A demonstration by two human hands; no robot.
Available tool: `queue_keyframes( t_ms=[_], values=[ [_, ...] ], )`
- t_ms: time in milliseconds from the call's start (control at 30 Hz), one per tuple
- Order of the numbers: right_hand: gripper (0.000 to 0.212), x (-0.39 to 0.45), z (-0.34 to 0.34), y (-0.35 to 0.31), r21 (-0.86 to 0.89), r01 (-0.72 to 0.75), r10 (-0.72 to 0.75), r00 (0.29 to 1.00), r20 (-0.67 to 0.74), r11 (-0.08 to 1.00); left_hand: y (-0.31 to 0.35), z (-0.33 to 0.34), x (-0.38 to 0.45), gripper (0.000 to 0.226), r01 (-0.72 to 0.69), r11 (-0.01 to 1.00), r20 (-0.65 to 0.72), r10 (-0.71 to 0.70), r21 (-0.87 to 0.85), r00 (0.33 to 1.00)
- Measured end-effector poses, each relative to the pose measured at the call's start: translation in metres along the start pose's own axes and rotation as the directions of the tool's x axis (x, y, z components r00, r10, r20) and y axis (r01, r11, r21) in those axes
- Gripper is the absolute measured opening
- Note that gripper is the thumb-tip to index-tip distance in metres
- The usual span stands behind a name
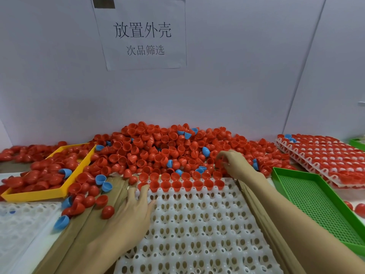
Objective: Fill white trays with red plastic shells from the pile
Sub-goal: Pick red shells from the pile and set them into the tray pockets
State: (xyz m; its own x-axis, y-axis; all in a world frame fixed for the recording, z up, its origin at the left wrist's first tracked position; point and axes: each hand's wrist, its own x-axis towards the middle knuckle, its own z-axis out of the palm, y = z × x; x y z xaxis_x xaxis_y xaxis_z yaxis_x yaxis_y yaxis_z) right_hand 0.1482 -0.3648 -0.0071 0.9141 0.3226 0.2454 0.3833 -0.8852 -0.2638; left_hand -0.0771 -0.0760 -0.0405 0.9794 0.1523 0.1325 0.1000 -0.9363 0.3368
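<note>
In the head view, a white tray (197, 224) lies near and centre, its two far rows holding red shells (186, 180). The left hand (136, 206) sets a red shell (142, 187) between curled fingertips at the tray's far-left corner. The right hand (235, 163), fingers curled, reaches into the pile (158, 149) just beyond the tray; whether it holds a shell cannot be told.
</note>
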Motion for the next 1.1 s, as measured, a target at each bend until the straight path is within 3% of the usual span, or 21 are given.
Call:
queue_keyframes(
  t_ms=[100, 233, 333, 433, 567, 800, 967, 1100],
  values=[
    [0.043, 0.008, 0.01, 0.005, 0.017, -0.036, 0.035, 0.999, 0.036, 0.999, 0.0, 0.0, 0.0, 0.044, 0.009, 1.0, 0.005, -0.009, 0.005, 1.0],
    [0.031, 0.014, 0.006, 0.006, 0.099, -0.039, 0.036, 0.999, 0.032, 0.994, 0.0, -0.001, -0.001, 0.044, 0.012, 1.0, 0.014, -0.011, -0.004, 1.0],
    [0.028, 0.003, -0.004, 0.001, 0.246, -0.02, 0.041, 0.996, -0.081, 0.969, 0.001, -0.002, 0.0, 0.044, 0.009, 1.0, 0.003, -0.009, 0.0, 1.0],
    [0.026, -0.02, -0.02, -0.006, 0.449, -0.029, 0.101, 0.986, -0.136, 0.893, 0.001, -0.001, -0.001, 0.042, -0.006, 1.0, -0.009, 0.006, -0.007, 1.0],
    [0.023, -0.058, -0.043, -0.008, 0.68, -0.093, 0.159, 0.987, -0.034, 0.727, 0.001, 0.0, 0.0, 0.043, -0.004, 1.0, -0.025, 0.004, -0.002, 1.0],
    [0.021, -0.096, -0.035, -0.011, 0.76, -0.214, 0.254, 0.965, 0.067, 0.613, 0.0, 0.001, 0.0, 0.044, 0.0, 1.0, -0.017, 0.0, 0.01, 1.0],
    [0.025, -0.098, -0.025, -0.012, 0.752, -0.178, 0.245, 0.969, 0.023, 0.634, 0.0, 0.003, 0.001, 0.044, 0.003, 1.0, -0.02, -0.003, 0.016, 1.0],
    [0.008, -0.1, -0.02, -0.009, 0.741, -0.116, 0.208, 0.978, -0.033, 0.662, -0.002, 0.004, 0.001, 0.043, 0.006, 1.0, -0.016, -0.006, 0.009, 1.0]
  ],
)
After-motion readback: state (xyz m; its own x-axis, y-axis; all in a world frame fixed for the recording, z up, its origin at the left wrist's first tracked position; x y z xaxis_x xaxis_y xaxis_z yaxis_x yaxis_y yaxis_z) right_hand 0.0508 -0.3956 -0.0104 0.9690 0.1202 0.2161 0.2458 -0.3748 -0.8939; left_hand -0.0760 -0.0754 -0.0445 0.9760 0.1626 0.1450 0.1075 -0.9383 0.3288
